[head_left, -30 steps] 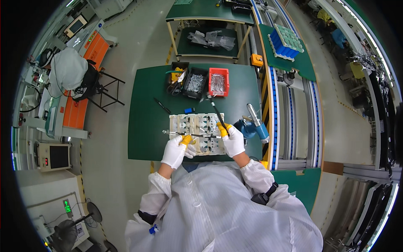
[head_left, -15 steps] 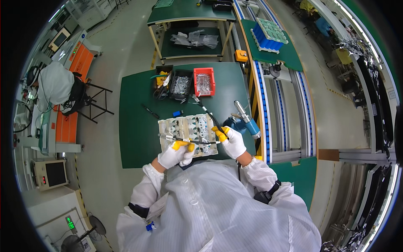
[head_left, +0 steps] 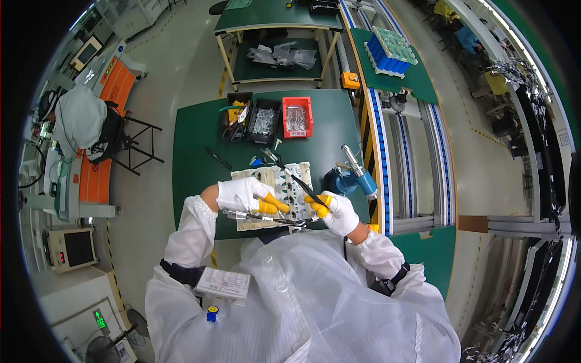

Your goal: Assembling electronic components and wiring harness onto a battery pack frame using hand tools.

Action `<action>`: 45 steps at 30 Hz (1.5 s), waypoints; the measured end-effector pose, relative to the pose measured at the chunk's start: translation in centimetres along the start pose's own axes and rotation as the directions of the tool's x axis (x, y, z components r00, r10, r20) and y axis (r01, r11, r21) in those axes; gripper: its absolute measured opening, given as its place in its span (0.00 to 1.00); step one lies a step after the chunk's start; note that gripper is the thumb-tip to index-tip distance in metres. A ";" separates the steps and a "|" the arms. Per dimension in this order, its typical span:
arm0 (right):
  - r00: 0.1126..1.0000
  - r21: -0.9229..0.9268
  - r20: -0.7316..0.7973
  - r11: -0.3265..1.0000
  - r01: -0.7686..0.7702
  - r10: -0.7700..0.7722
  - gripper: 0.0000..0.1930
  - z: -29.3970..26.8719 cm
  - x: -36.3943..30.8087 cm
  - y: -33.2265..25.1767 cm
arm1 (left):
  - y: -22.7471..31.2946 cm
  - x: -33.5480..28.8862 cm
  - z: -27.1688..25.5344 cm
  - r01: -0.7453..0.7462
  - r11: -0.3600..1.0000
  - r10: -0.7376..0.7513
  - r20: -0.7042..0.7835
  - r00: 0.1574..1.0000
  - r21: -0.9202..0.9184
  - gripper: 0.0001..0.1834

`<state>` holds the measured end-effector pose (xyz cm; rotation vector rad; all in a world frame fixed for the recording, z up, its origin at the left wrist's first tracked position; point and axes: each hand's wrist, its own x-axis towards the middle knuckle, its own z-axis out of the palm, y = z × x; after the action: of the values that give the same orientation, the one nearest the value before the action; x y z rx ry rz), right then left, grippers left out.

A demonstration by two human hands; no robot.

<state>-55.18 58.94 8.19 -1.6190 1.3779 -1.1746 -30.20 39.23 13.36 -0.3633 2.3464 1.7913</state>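
My right hand (head_left: pixel 338 212), in a white glove with yellow fingertips, pinches a black wiring harness (head_left: pixel 296 179). One end of the harness, with light connectors, reaches up and left past a pale module plate (head_left: pixel 299 169) dotted with dark spots. More of the black wires (head_left: pixel 275 220) lie along the plate's near edge, below my left hand. My left hand (head_left: pixel 248 197), gloved the same way, hovers over the plate's left part with fingers stretched to the right and slightly apart. Nothing shows between them.
Beyond the plate stand a red bin (head_left: pixel 296 118) and a black bin (head_left: pixel 264 121) of small metal parts, plus a tool box (head_left: pixel 236 118). A blue power tool (head_left: pixel 360 175) lies at the right, by a conveyor (head_left: pixel 382 157). A pen (head_left: pixel 218 158) lies at the left.
My left hand has let go of the wires, which now lie lower at the plate's near edge, and moved up over the plate. My right hand keeps the harness, shifted slightly right and down.
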 end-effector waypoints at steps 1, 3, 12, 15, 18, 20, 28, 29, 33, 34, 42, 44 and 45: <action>0.998 0.049 -0.004 0.997 -0.055 0.056 0.09 0.2 0.1 0.0 | -0.1 -0.1 -0.5 0.001 1.000 -0.001 0.000 1.000 0.005 0.13; 0.995 0.121 -0.028 0.988 -0.096 0.100 0.09 0.3 -0.1 0.6 | 2.2 0.2 -1.1 0.016 0.997 -0.016 -0.008 1.000 -0.072 0.14; 0.997 -0.009 -0.033 0.997 0.074 -0.074 0.08 -1.0 0.6 -3.0 | 0.6 1.2 2.5 -0.150 0.863 -0.014 -0.318 0.948 -0.483 0.12; 0.999 0.138 -0.005 0.990 0.034 -0.034 0.11 -0.9 0.4 -2.5 | -0.4 1.8 3.7 -0.204 0.829 -0.064 -0.451 0.890 -0.521 0.12; 0.999 0.142 -0.017 0.989 0.030 -0.028 0.12 -0.7 0.2 -1.9 | -1.4 1.6 4.3 -0.152 0.833 -0.131 -0.455 0.881 -0.533 0.13; 0.992 0.354 -0.063 0.932 -0.082 0.112 0.13 -0.2 0.1 -1.6 | -3.1 1.6 5.4 -0.268 0.825 -0.033 -0.515 0.857 -0.497 0.16; 0.915 0.194 -0.198 0.929 -0.315 0.351 0.10 1.5 1.5 -2.4 | -5.1 1.3 12.0 -0.561 0.489 -0.226 -0.719 0.658 -0.667 0.16; 0.915 0.193 -0.198 0.929 -0.316 0.353 0.10 1.8 1.5 -2.1 | -4.3 1.7 12.3 -0.562 0.488 -0.226 -0.718 0.658 -0.668 0.16; 0.904 0.222 -0.243 0.927 -0.300 0.351 0.10 2.7 1.3 -1.2 | -2.4 1.7 12.6 -0.595 0.076 -0.339 -0.582 0.739 -0.800 0.15; 0.897 0.226 -0.244 0.921 -0.317 0.368 0.10 2.9 1.2 -1.0 | -2.7 2.0 13.2 -0.615 0.227 -0.344 -0.653 0.675 -0.755 0.14; 0.873 0.193 -0.267 0.910 -0.367 0.409 0.10 4.3 0.8 0.4 | -0.9 2.8 13.8 -0.693 0.095 -0.549 -0.618 0.562 -0.715 0.12; 0.845 0.219 -0.260 0.880 -0.420 0.468 0.10 4.6 0.6 1.0 | 0.0 3.1 13.8 -0.665 0.309 -0.507 -0.710 0.490 -0.680 0.12; 0.849 0.206 -0.267 0.887 -0.413 0.457 0.10 4.7 0.6 1.1 | 0.7 3.3 13.7 -0.612 0.389 -0.529 -0.711 0.464 -0.689 0.12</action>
<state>-51.15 57.97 5.68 -0.9701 1.7055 -1.2413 -33.73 52.33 9.44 -1.8509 1.0357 3.4478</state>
